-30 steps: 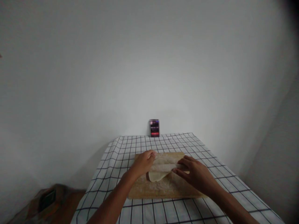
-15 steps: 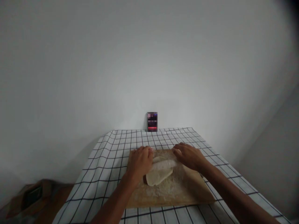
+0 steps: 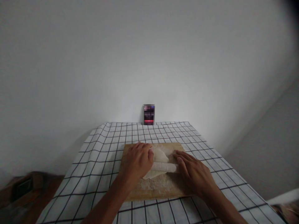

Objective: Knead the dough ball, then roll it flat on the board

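Note:
A pale rolling pin (image 3: 164, 167) lies crosswise on a sheet of dough (image 3: 160, 154), which shows beyond it and in front of it. My left hand (image 3: 140, 158) is closed over the pin's left end, its fingers bent and its thumb toward the middle. On the other end rests my right hand (image 3: 195, 171), open, with straight fingers reaching past the pin and the palm over it. Both ends of the pin are hidden under the hands. Beneath everything is a floured wooden board (image 3: 158, 191).
The board sits on a white tablecloth (image 3: 98, 165) with a black grid. At the far edge a small dark pixelated object (image 3: 149, 114) leans against the white wall (image 3: 149, 56). Down on the left, off the table, stands a brown box-like thing (image 3: 23, 188), blurred.
The rolling pin has moved back toward me over the dough, showing more dough beyond it. My right hand has come nearer and flattened. The view has shifted slightly.

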A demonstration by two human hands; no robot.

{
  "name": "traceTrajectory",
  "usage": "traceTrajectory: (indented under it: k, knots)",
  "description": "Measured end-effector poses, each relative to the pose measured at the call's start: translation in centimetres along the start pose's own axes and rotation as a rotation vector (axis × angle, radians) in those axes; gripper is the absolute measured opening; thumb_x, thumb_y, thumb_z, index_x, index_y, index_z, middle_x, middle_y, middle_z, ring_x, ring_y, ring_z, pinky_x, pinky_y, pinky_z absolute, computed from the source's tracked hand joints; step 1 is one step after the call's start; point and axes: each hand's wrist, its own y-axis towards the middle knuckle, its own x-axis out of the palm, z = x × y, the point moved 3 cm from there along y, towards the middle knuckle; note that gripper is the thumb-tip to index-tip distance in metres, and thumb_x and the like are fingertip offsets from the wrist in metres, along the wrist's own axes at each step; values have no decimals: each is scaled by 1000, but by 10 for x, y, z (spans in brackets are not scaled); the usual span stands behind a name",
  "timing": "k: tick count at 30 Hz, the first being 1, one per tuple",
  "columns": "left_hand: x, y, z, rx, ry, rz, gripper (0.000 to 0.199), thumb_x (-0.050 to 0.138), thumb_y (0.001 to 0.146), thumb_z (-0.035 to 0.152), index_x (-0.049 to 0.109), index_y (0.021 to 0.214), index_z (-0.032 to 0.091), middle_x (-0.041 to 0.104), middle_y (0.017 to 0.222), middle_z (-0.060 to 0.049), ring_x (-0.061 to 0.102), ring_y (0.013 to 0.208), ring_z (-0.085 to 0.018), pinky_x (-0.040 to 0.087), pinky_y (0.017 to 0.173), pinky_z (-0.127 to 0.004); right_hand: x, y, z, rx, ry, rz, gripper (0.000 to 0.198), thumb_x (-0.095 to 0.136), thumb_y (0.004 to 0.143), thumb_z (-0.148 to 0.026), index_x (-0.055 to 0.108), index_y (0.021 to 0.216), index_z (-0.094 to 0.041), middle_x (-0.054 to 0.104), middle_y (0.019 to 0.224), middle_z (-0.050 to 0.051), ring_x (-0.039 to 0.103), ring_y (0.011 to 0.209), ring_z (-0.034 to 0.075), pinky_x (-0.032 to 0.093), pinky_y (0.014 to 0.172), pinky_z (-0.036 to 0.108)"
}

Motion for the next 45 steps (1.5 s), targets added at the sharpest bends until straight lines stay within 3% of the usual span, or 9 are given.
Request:
traceTrajectory:
  k: [3, 6, 9, 14, 19, 23, 30, 39, 45]
  knots:
    - [-1, -12, 5, 14, -11, 9, 37, 46, 103, 22, 69, 130, 17, 75, 131, -11, 65, 125, -29, 47, 114, -50, 4, -17, 0, -41, 10, 42, 50, 31, 113, -34, 75, 135, -24, 71, 148, 7, 60, 144, 29, 51, 120, 53]
    - [-2, -17, 6, -3, -34, 7, 39, 45, 102, 22, 70, 131, 16, 75, 131, -12, 65, 126, -30, 47, 114, -50, 3, -16, -1, -39, -14, -27, 50, 31, 113, -32, 73, 137, -23, 68, 151, 7, 58, 146, 28, 48, 123, 53]
    - [-3, -12, 4, -17, -51, -2, 37, 46, 100, 20, 74, 124, 18, 77, 130, -10, 67, 125, -28, 50, 111, -47, -2, 3, -3, -18, -49, -118, 48, 32, 112, -30, 75, 134, -22, 69, 151, 9, 61, 143, 28, 49, 121, 50]
    - [-3, 4, -1, -27, -59, -13, 36, 42, 105, 26, 77, 97, 21, 80, 111, -9, 72, 109, -26, 53, 102, -40, -13, 44, -4, -22, -63, -210, 52, 29, 113, -38, 77, 126, -23, 74, 144, 9, 71, 130, 28, 57, 105, 44]
    - [6, 13, -15, -94, -43, 14, 34, 44, 105, 22, 71, 126, 18, 77, 128, -11, 70, 121, -28, 49, 109, -43, -16, 71, -4, -51, -44, -286, 54, 28, 113, -41, 78, 120, -22, 81, 128, 10, 75, 117, 29, 57, 95, 40]
    - [11, 15, -19, -122, -20, 9, 34, 44, 107, 24, 69, 128, 19, 77, 129, -10, 70, 122, -30, 49, 108, -49, -12, 77, -2, -47, -21, -301, 52, 28, 113, -43, 77, 111, -23, 82, 118, 9, 77, 108, 27, 56, 90, 38]
    - [7, 8, -7, -91, 23, -2, 38, 45, 108, 23, 64, 141, 17, 73, 135, -11, 64, 129, -28, 45, 114, -47, -5, 63, 7, -36, 23, -238, 55, 26, 113, -45, 75, 121, -22, 76, 136, 12, 71, 127, 30, 53, 109, 45]
    - [-11, -17, 19, -85, 90, -36, 41, 48, 105, 23, 62, 144, 18, 70, 139, -11, 62, 131, -32, 48, 114, -54, -1, 18, 2, -69, 13, -103, 50, 31, 112, -34, 76, 128, -21, 72, 146, 13, 65, 138, 32, 53, 115, 55]
    - [-10, -33, 25, -50, 101, -17, 48, 45, 108, 27, 54, 153, 16, 61, 155, -13, 52, 146, -34, 40, 123, -59, 4, -12, -1, -65, 19, -69, 56, 26, 114, -40, 71, 139, -20, 65, 154, 11, 55, 148, 31, 47, 123, 57]
